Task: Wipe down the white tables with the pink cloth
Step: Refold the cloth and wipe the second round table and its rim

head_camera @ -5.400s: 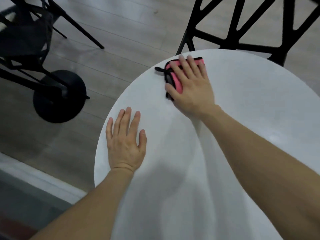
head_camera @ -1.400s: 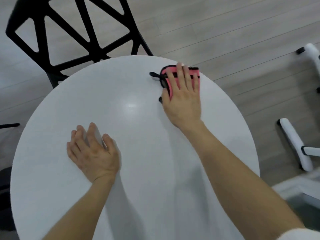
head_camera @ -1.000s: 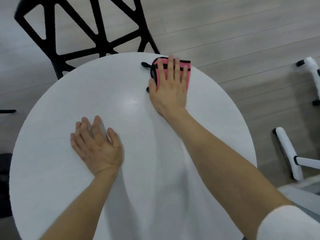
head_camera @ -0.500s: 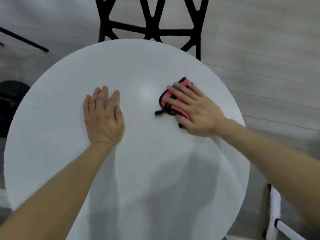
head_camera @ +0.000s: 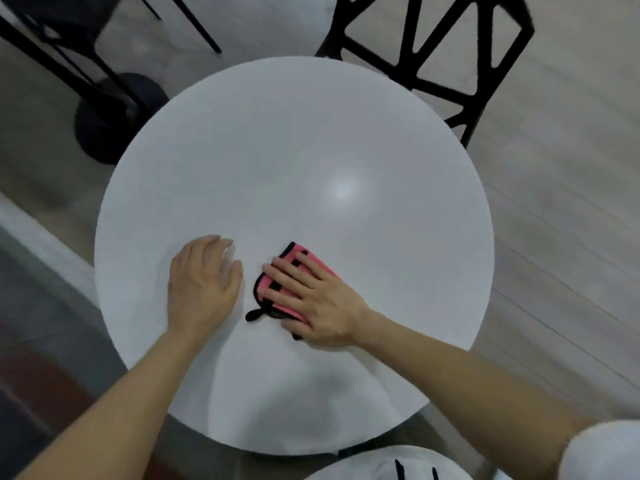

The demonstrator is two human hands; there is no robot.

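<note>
Head view, round white table (head_camera: 311,150).
- My right hand (head_camera: 322,303): flat on the pink cloth (head_camera: 298,254), fingers straight and spread, pressing it to the tabletop. No curl around the cloth.
- Pink cloth: folded, black-edged, on the near-centre part of the table, mostly under my right palm. Its black loop sticks out on the near left side.
- My left hand (head_camera: 201,285): palm down on the bare tabletop just beside the cloth, fingers straight and close together, holding nothing.
- Black chair (head_camera: 433,64) at the far right edge of the table.
- Black pedestal base (head_camera: 114,112) on the floor at far left.
</note>
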